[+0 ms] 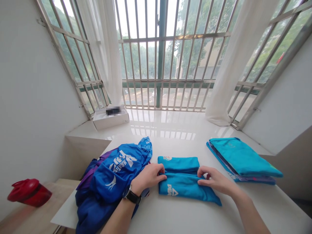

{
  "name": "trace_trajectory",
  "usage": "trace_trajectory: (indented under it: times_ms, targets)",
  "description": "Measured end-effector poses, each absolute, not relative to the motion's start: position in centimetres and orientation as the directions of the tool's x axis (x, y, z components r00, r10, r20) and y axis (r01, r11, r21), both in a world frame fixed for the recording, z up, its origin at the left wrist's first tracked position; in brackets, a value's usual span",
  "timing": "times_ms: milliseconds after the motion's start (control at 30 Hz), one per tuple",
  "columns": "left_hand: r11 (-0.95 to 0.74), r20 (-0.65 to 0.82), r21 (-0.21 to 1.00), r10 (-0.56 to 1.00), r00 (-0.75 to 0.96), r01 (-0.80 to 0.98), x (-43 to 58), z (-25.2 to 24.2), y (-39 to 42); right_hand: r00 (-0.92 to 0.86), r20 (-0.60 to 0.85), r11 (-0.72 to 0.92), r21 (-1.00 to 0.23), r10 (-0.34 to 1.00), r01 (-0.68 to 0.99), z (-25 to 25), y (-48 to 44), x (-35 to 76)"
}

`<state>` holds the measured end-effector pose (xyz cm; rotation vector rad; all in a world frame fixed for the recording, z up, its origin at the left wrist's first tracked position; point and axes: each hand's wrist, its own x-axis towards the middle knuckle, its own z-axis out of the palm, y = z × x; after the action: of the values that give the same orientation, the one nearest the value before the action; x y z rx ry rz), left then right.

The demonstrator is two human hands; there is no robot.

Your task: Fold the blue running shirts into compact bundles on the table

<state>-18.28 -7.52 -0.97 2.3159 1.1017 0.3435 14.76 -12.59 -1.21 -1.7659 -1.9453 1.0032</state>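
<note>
A teal shirt (182, 187) with a white triangle logo and lettering lies folded into two bands on the white table, with a crease running between them. My left hand (152, 175), with a black watch (133, 195) on the wrist, pinches the shirt's left end at the crease. At the opposite end, the thumb and fingers of my right hand (213, 178) are closed on the fabric. One lower corner of the shirt sticks out under the right hand. Beside my left forearm is a loose heap of blue and purple clothes (114, 175) with white print.
Several folded garments are stacked in a pile (243, 157) at the right. A white box (110, 118) sits on the window ledge at the back left, before barred windows and white curtains (221, 74). A red container (30, 192) stands lower down, left of the table (175, 217).
</note>
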Motion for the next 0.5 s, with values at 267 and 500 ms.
trace_trajectory:
  times_ms: [267,500]
  targets:
    - [-0.509,0.009,0.607,0.773,0.634,0.611,-18.60,-1.25,-7.15,-0.199,-0.185,0.020,-0.681,0.962,0.732,-1.14,-12.39,14.93]
    - [-0.499,0.034,0.663,0.765,0.643,0.558,-18.60,-1.56,-7.06,-0.221,-0.162,0.048,-0.694,0.962,0.718,-1.28,-12.31,15.04]
